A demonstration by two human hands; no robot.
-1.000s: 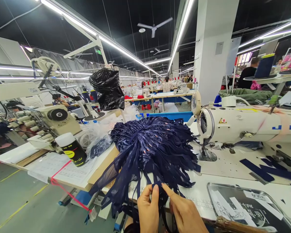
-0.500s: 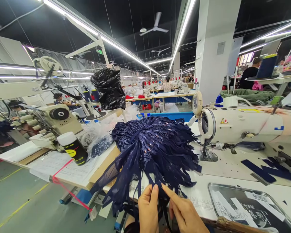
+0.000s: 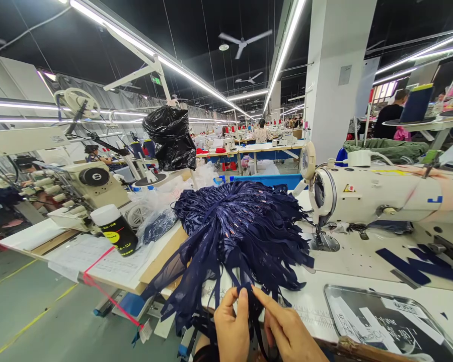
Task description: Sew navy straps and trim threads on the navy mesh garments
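A big heap of navy strapped garment pieces [image 3: 230, 216] lies on the sewing table, its loose straps hanging over the front edge. At that edge my left hand [image 3: 232, 322] pinches a navy strap [image 3: 244, 288] between thumb and bent index finger. My right hand [image 3: 287, 327] is closed on the same dark fabric from the other side, index fingertip on the strap close to my left thumb. Dark fabric and a thin strap drop down between the hands. The lower fingers of my right hand are partly hidden.
At the right stands a sewing machine [image 3: 381, 191] with navy fabric strips [image 3: 402, 265] on its bed. A metal tray [image 3: 335, 322] with paper labels is near the front edge. Left are a black spray can with white cap [image 3: 115, 231], plastic wrapping and another machine [image 3: 86, 183].
Almost nothing differs. Both hands keep the same grip on the strap, and the view has shifted very slightly. The ceiling fan blades have turned.
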